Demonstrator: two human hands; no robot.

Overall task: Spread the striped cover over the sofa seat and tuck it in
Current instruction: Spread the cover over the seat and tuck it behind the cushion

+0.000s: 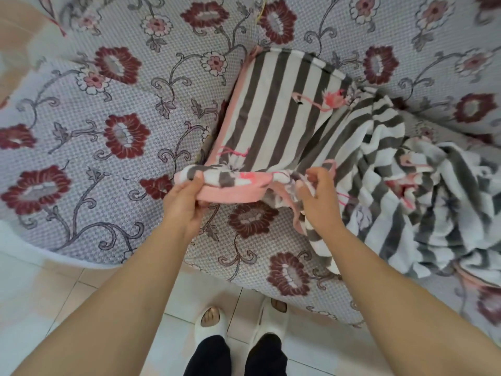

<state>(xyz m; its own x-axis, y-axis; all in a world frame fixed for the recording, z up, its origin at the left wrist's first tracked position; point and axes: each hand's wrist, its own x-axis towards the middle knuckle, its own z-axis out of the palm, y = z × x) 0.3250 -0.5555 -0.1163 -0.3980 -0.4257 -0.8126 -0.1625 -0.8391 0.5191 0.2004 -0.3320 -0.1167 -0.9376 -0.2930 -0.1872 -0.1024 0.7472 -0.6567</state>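
Note:
The striped cover (282, 109) is grey and white with a pink border and pink flamingo prints. One flat part lies on the sofa seat (95, 147), which wears a grey floral cloth with dark red flowers. The rest of the cover is bunched in a heap (423, 202) on the right of the seat. My left hand (187, 204) grips the pink-edged near corner of the cover. My right hand (317, 199) pinches the same pink edge a little to the right. Both hands hold the edge just above the seat's front.
The sofa back (311, 20), in the same floral cloth, rises behind the seat. A pale tiled floor (54, 299) runs along the front. My feet in white slippers (210, 324) stand close to the seat's front edge.

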